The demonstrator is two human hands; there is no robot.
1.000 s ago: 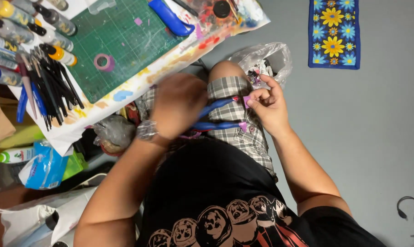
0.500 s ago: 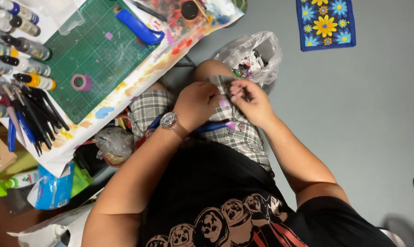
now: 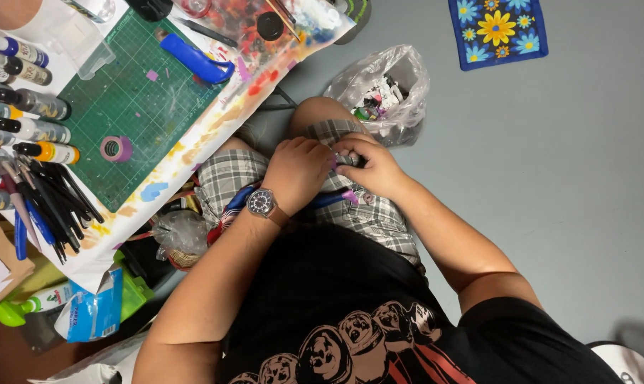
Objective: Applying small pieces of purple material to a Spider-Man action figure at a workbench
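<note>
Both my hands meet over my lap, above plaid shorts point(image 3: 237, 174). My left hand point(image 3: 299, 171), with a wristwatch point(image 3: 262, 203) on its wrist, closes its fingers on a small grey object point(image 3: 346, 161). My right hand point(image 3: 373, 168) pinches the same small object from the other side. What the object is cannot be made out. A blue tool handle point(image 3: 329, 201) lies across my thigh under the hands, with a bit of purple tape point(image 3: 350, 196) beside it.
A clear plastic bag point(image 3: 400, 78) of scraps sits on the grey floor past my knee. To the left is a table with a green cutting mat point(image 3: 141, 107), purple tape roll point(image 3: 116, 148), blue knife point(image 3: 194, 60), paint bottles point(image 3: 30, 128) and brushes point(image 3: 52, 203). A flowered mat point(image 3: 497, 30) lies far right.
My left hand came down from over my lap to meet the right hand on the small object. The camera view shifted so the table sits further left.
</note>
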